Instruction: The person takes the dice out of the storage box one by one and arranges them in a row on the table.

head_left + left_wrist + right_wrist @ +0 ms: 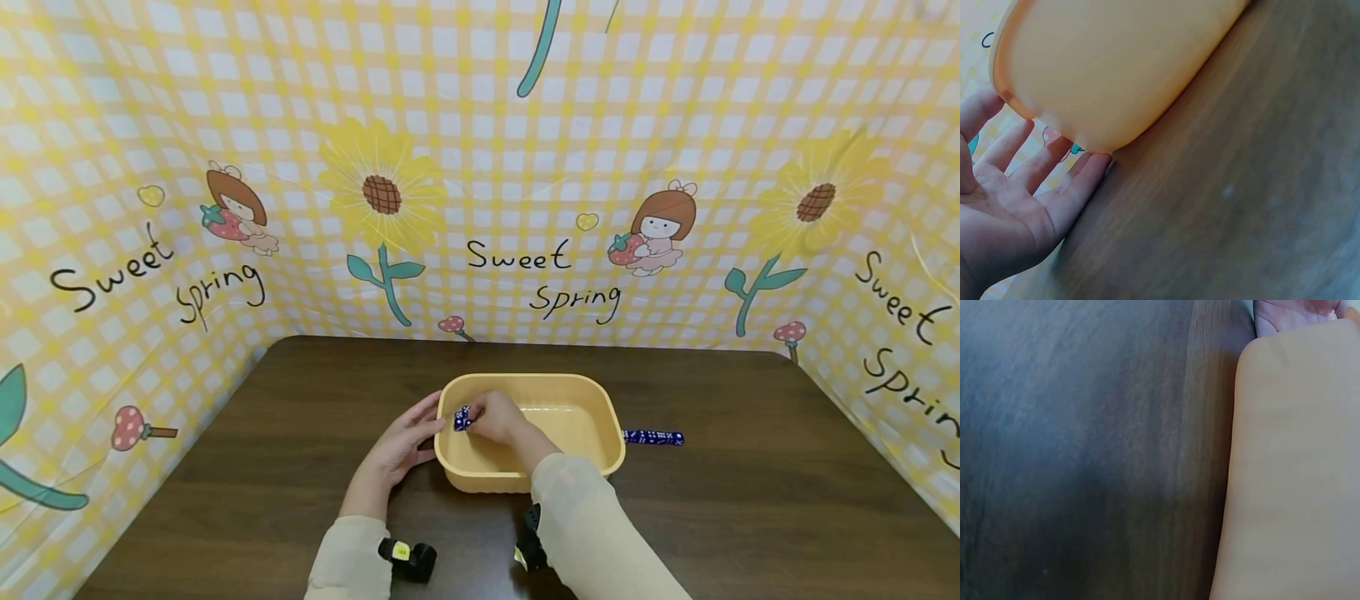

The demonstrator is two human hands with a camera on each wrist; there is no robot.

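Observation:
A yellow plastic bin (525,482) stands on the table. My left hand (405,442) is at its left end, fairly straight fingers spread against the outer wall; in the left wrist view the fingers (1041,165) touch the bin's rounded corner. Inside the bin, near the left wall, my right hand (498,417) pinches a small cluster of dark blue dice (462,418) with white dots. Fingers partly cover the dice, so their number is unclear. The right wrist view shows the bin's outer side (1297,462), with part of the left hand (1291,314) beyond it.
From the bin's right side a narrow dark blue strip with white dots (654,437), like dice in a row, extends along the dark wooden table (750,492). The bin hides its left end. A checked yellow cloth (517,183) encloses the table's back and sides.

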